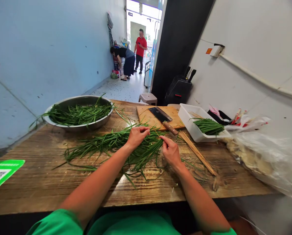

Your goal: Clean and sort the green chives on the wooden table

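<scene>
A loose pile of green Chinese chives [109, 142] lies across the wooden table in front of me. Above its right part, my left hand [137, 136] is closed in a pinch; what sits between its fingertips is too small to make out. My right hand [170, 150] is closed, thumb and index finger on a thin bamboo skewer [156, 132] that points up and left toward my left hand. Chive stalks run right under the right hand's fingers. A bundle of bamboo skewers [197, 152] rests on the table just right of that hand.
A metal basin [80, 128] of chives stands back left. A cleaver [160, 115] lies on a cutting board [143, 112]. Right of it, a white plastic tub [188, 122] holds neatly lined-up chives. Plastic bags [265, 156] crowd the right edge. Two people stand far off near the doorway.
</scene>
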`<state>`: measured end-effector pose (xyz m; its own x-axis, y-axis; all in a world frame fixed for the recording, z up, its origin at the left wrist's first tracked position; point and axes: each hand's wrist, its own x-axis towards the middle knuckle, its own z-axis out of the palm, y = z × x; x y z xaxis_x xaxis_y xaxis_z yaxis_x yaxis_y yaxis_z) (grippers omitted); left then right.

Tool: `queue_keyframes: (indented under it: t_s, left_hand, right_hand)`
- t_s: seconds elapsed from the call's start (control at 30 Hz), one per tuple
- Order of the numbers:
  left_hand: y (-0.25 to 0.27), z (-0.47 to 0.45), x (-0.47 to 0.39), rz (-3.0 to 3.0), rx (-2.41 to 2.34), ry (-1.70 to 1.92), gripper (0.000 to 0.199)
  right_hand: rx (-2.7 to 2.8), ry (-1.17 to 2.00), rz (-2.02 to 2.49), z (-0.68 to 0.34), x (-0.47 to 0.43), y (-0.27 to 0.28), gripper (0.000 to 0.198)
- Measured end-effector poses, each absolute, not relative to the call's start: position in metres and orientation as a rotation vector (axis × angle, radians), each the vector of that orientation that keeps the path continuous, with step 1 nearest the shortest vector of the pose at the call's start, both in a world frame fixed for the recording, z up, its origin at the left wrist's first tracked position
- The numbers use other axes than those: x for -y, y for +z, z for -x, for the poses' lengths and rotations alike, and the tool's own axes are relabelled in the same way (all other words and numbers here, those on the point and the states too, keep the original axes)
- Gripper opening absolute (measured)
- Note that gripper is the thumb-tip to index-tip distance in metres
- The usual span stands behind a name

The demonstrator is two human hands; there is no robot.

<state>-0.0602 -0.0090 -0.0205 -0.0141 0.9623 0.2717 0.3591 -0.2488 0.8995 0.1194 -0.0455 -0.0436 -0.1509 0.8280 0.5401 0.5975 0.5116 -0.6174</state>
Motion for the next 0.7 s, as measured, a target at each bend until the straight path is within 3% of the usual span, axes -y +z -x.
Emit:
queue_keyframes:
  t_s: [0.7]
  left_hand:
    - [-0.032, 0.062, 0.004, -1.764, -1.45, 1.354, 0.026]
  right_hand:
    - [1.884, 0.334, 1.212, -0.118, 0.046, -0.045, 0.036]
